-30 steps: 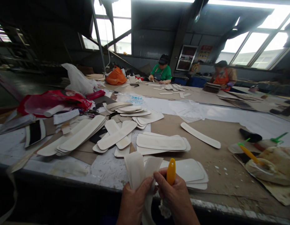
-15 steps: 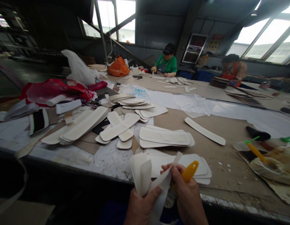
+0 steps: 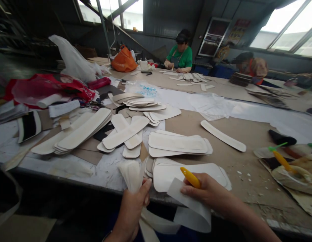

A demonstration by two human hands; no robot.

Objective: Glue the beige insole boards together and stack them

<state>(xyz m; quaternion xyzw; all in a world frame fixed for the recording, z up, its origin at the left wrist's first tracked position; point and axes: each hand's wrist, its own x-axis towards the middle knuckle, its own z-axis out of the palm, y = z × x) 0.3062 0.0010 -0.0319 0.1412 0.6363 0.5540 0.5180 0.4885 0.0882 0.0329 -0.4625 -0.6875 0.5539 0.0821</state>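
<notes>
Left hand: the left hand (image 3: 132, 206) is at the near edge of the table (image 3: 236, 168), fingers closed around a bunch of white paper strips (image 3: 132, 173) that fans out upward from the grip.
Right hand: the right hand (image 3: 208, 191) pinches one loose white strip (image 3: 189, 201) between thumb and fingers, and it also holds a yellow tool (image 3: 190, 177) whose tip points up and to the left.
Loose strip: it hangs from the right hand, curls down below the table edge, and is apart from the bunch in the left hand.
Nearest pieces: a stack of flat pale pieces (image 3: 171, 173) lies on the table just behind both hands; a second stack (image 3: 178, 144) lies further back.
Right side of table: a yellow brush with green end (image 3: 281, 159) rests on a stained sheet.
Background: a person in a green shirt (image 3: 182, 55) sits at the far end of the table.
</notes>
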